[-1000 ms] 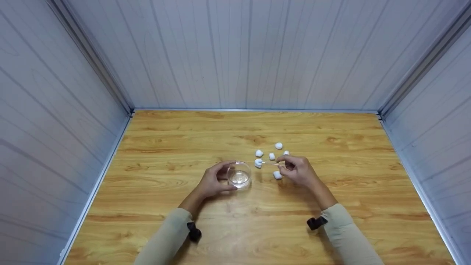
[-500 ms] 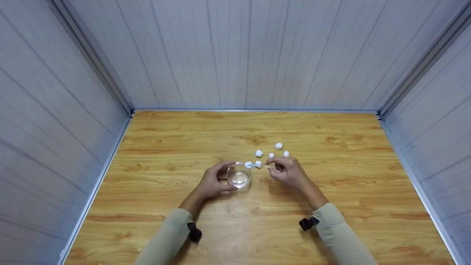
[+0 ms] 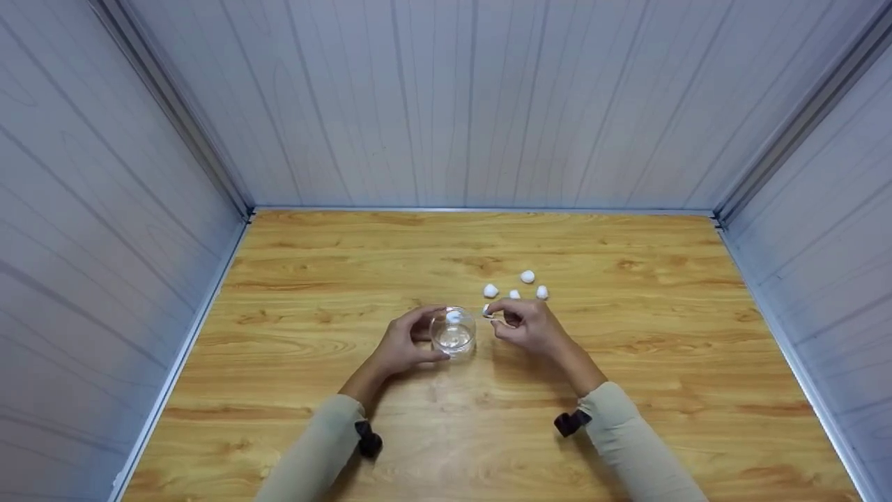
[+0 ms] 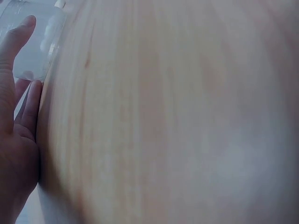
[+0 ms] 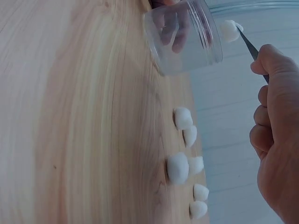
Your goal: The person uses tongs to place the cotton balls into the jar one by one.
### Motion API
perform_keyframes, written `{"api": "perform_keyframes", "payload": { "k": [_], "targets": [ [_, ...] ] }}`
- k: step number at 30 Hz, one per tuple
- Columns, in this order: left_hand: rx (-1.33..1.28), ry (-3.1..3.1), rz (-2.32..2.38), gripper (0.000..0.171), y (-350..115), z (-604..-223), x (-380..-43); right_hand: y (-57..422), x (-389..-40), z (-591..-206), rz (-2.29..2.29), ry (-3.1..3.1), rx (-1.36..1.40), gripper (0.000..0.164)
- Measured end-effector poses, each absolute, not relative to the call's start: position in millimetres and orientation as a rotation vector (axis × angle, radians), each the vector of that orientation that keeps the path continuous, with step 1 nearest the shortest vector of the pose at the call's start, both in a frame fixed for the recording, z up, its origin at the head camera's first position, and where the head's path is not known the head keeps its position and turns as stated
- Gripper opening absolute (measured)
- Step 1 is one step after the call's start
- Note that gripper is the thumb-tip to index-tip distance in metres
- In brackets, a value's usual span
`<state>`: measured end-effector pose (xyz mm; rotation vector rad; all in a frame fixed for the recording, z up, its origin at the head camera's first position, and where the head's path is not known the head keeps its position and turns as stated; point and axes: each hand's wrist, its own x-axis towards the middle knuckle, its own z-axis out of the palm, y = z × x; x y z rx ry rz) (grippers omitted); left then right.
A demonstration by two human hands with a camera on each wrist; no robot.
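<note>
- Head view: bare table (image 3: 334,279) left of jar (image 3: 453,333); walls well back.
- Left hand (image 3: 404,345) curled round clear jar.
- Right hand (image 3: 526,326) pinching tweezers (image 5: 250,45), white cotton ball (image 5: 228,30) at jar's rim.
- Loose balls (image 3: 527,277) just behind.

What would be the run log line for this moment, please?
left hand: holds clear cup | right hand: pinches tweezers | cotton ball: at cup mouth | loose cotton balls: on table
</note>
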<state>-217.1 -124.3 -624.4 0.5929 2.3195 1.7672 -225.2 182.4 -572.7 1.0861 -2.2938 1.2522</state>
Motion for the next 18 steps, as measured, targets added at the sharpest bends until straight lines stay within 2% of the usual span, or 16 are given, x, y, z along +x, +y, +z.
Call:
{"api": "perform_keyframes", "payload": {
  "k": [18],
  "targets": [
    [0.589, 2.311, 1.763, 0.085, -125.4, -625.3, -216.4, 178.8, -224.3, -575.9, 1.210, -2.307, 1.088, 0.022]
  ]
}}
